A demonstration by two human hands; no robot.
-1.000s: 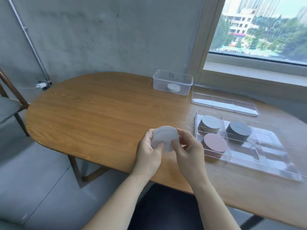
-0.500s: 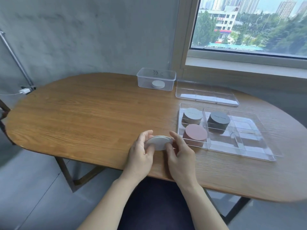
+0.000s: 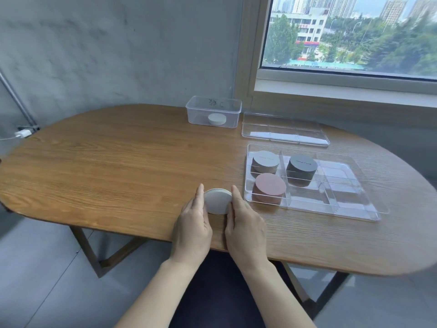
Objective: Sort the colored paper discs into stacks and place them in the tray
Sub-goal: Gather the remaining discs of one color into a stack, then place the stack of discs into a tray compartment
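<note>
Tabletop (image 3: 118, 174) bears white disc stack (image 3: 218, 204) between left hand (image 3: 192, 229) and right hand (image 3: 244, 229).

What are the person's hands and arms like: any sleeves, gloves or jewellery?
Both the left hand and right hand are bare: no gloves, and no rings or watch show. The left forearm and right forearm are uncovered to the picture's lower edge, so no sleeve is visible. Dark clothing shows on the lap.

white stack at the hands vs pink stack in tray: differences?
Colour: white stack is off-white, pink stack dusty pink. Height: white stack is much lower than pink stack. Place: white stack lies on the table, flanked by left hand and right hand; pink stack sits untouched in the tray. Both round.
</note>
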